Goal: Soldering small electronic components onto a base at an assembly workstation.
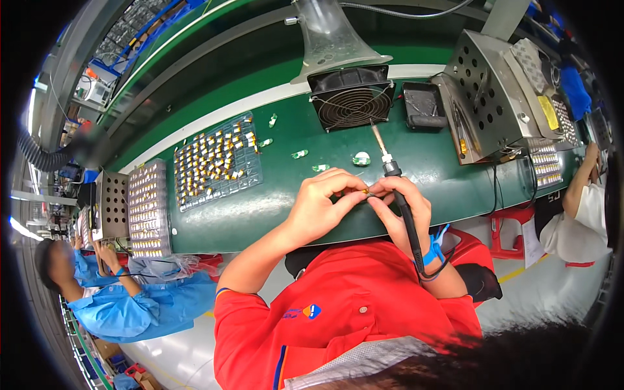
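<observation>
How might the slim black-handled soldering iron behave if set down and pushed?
The slim black-handled soldering iron looks rounded, so it may roll. Its curved black cable seems flexible, and could tug it askew.

- Small part [368,192] between left hand [328,200] and right hand [408,207]: mostly covered by fingertips; kind cannot be told.
- White-and-amber pieces [224,151] in clear tray [252,171]: too small for detail.
- Funnel hood [330,40]: top cut off by upper edge.
- Co-worker at left [146,305]: face blurred.
- Co-worker at right [590,208]: cut off by dark rim.
- Wearer's hair [520,361]: blurred, cut off below.
</observation>
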